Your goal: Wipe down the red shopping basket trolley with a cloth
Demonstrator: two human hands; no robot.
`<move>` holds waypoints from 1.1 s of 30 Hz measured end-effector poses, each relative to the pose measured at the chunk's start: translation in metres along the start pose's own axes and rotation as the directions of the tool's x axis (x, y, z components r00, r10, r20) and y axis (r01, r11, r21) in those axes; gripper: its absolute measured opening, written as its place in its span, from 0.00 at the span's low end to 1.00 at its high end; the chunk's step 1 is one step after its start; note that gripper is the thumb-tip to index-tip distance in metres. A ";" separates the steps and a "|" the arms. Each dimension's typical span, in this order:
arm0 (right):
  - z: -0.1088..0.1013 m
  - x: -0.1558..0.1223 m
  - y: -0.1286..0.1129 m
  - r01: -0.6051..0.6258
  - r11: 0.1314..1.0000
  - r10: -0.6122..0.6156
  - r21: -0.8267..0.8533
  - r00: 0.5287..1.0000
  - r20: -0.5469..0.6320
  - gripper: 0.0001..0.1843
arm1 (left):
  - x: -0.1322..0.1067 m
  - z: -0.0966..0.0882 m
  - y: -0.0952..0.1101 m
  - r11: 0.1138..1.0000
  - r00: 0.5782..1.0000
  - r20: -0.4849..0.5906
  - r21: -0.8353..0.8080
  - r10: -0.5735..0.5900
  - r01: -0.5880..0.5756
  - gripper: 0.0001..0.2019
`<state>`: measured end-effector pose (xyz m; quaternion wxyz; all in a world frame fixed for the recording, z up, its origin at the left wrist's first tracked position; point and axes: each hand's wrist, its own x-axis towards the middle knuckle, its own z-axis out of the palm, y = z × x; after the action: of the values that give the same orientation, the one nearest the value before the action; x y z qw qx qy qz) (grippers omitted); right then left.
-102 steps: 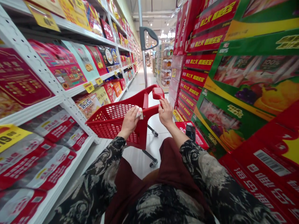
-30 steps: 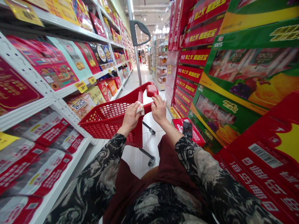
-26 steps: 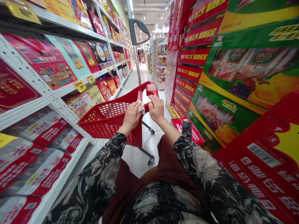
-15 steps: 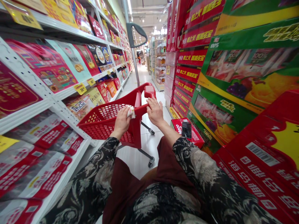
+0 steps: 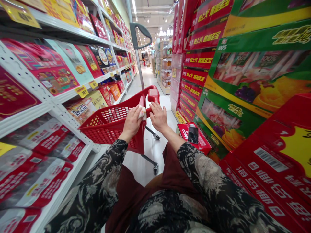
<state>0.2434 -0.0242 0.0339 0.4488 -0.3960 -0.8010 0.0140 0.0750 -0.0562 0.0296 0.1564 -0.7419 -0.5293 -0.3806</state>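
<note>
In front of me stands a red plastic shopping cart (image 5: 107,129) with perforated sides, on a grey wheeled frame. My left hand (image 5: 132,123) is closed around a wadded white cloth (image 5: 142,112) with small coloured spots, pressed against the cart's near rim. Just to its right, my right hand (image 5: 159,118) grips the same rim below the red raised block (image 5: 153,95), its fingers curled over the edge. Both hands are close together. The palms and the undersides of the fingers are hidden.
Shelves of packaged food (image 5: 58,71) line the left side. A grey-handled pole (image 5: 139,64) rises behind the cart. On the right are stacked red drink cartons (image 5: 196,61) and green juice boxes (image 5: 243,74). A dark phone-like object (image 5: 193,134) lies on a low red box (image 5: 202,142).
My left hand has slid right along the rim with the cloth, coming nearer my right hand. The right hand stays on the rim with little change.
</note>
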 end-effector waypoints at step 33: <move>-0.013 0.012 0.016 -0.046 0.998 0.048 -0.032 0.998 0.051 0.23 | -0.013 0.001 -0.013 0.993 0.994 0.041 0.059 -0.104 0.101 0.22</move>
<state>0.2597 -0.0096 0.0446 0.4215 -0.4212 -0.8028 0.0223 0.0617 -0.0587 0.0172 0.1461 -0.7173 -0.5806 -0.3565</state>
